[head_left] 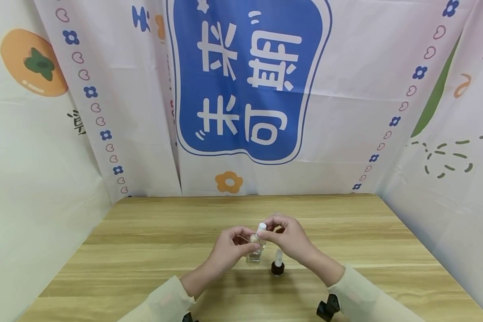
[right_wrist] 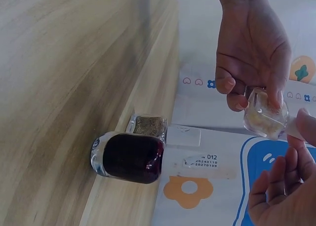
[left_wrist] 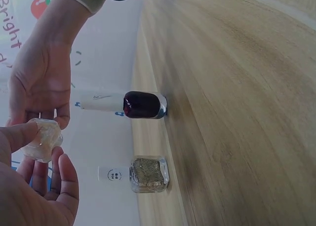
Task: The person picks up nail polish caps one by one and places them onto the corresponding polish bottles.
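Note:
My left hand [head_left: 226, 250] holds a small glass nail polish bottle [right_wrist: 264, 118] of pale, cream-coloured polish, pinching its body between thumb and fingers above the table. My right hand [head_left: 290, 235] has thumb and fingertips on its white cap [head_left: 261, 227]. In both wrist views the bottle is tilted and partly covered by fingers. Below the hands, a dark red nail polish bottle [left_wrist: 143, 105] with a tall white cap [left_wrist: 102, 101] stands upright on the table. Beside it stands a glittery gold-grey nail polish bottle [left_wrist: 149, 174], also capped in white; in the head view it is partly behind my left hand.
The wood-grain table [head_left: 153, 250] is bounded by a white printed cloth [head_left: 346, 125] at the back, with similar cloth on both sides. Black wrist devices [head_left: 328, 307] sit at the sleeve cuffs.

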`<action>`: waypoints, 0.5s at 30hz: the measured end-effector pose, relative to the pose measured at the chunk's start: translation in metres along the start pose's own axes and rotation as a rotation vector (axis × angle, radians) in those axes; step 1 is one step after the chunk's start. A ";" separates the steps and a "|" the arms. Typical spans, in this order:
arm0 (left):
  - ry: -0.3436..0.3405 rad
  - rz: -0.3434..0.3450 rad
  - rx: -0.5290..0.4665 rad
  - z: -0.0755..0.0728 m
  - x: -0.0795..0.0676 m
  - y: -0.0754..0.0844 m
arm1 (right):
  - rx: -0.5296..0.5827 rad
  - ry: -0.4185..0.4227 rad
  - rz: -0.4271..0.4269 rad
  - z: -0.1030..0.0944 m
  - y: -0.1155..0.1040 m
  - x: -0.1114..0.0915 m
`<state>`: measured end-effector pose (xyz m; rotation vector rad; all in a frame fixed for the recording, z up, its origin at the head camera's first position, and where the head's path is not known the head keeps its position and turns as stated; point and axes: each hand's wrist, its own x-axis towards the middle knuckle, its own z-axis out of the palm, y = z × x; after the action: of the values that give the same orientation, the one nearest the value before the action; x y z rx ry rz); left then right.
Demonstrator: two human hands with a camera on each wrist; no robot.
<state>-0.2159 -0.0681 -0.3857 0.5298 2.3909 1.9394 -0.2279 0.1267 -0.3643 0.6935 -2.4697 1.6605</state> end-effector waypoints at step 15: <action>-0.004 -0.006 -0.010 -0.002 0.000 0.004 | 0.056 -0.021 -0.015 -0.001 0.001 0.001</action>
<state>-0.2157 -0.0690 -0.3816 0.5245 2.3765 1.9443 -0.2294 0.1281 -0.3647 0.7375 -2.4343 1.7319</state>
